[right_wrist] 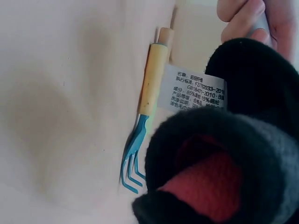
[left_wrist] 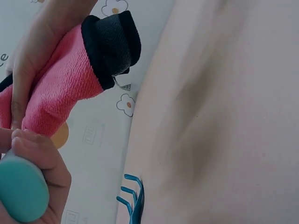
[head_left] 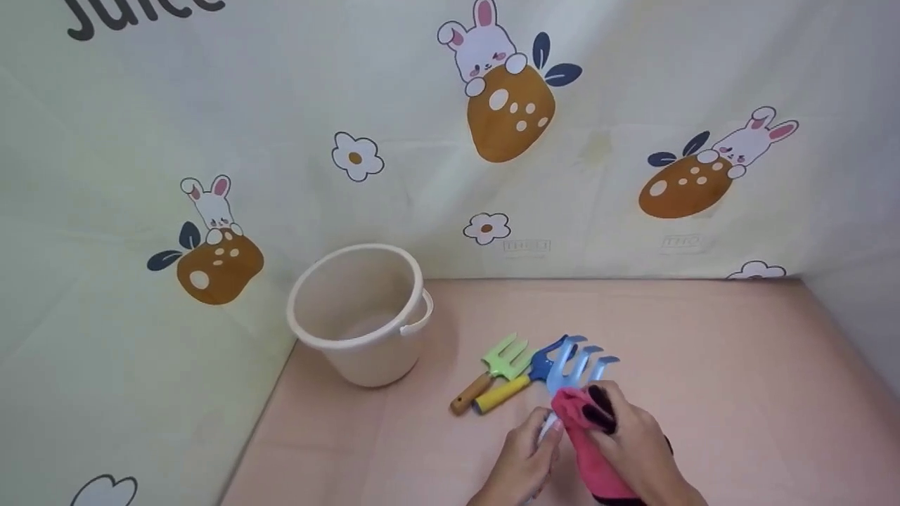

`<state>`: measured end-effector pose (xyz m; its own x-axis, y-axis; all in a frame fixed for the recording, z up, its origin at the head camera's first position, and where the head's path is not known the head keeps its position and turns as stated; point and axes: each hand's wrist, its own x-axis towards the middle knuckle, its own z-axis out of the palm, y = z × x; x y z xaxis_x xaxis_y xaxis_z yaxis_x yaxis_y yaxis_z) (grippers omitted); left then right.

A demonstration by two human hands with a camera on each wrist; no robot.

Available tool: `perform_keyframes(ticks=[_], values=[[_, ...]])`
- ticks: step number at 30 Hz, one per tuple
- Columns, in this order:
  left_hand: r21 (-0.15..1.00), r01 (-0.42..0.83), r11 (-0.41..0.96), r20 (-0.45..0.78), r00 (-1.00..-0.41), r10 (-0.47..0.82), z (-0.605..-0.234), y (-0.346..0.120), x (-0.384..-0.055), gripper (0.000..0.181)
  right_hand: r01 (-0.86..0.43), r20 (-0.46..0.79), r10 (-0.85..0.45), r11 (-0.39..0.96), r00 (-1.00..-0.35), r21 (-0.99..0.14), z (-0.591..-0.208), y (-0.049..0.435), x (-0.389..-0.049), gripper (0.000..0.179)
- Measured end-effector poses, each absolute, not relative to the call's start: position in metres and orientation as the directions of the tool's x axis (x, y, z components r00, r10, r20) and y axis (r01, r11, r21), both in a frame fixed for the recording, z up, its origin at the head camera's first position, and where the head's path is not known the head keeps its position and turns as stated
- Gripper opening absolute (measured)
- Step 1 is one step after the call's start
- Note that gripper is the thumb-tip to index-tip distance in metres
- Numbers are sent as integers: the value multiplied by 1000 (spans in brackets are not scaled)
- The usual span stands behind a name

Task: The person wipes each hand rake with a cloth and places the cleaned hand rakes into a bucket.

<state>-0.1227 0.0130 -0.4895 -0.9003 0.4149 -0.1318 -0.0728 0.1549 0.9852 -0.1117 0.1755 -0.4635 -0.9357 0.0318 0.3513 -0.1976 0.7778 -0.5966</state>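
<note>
In the head view my left hand (head_left: 524,453) grips the handle of a light blue hand rake (head_left: 562,372), its tines pointing away from me. Its rounded teal handle end (left_wrist: 23,189) pokes out of my fist in the left wrist view. My right hand (head_left: 636,436) holds a pink cloth (head_left: 598,464) with black edging, bunched around the rake just below the tines. In the right wrist view the black folds of the cloth cover most of the near side, and a white printed label (right_wrist: 194,91) sticks out of it.
Beyond the hands lie a green garden fork (head_left: 508,357) with a brown handle and a dark blue rake with a yellow handle (head_left: 503,395). A cream bucket (head_left: 358,344) stands at the back left. Patterned sheeting (head_left: 394,204) walls the pink tabletop (head_left: 717,365).
</note>
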Motion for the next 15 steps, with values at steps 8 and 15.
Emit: perform_keyframes(ticks=[8,15], values=[[948,118,294,-3,-924,381,-489,16,-120,24,-31,218,143,769,-965,-639,-460,178,-119,52],[944,67,323,-65,-921,384,-489,19,-119,28,157,-1,195,787,-981,-597,-455,182,-128,65]])
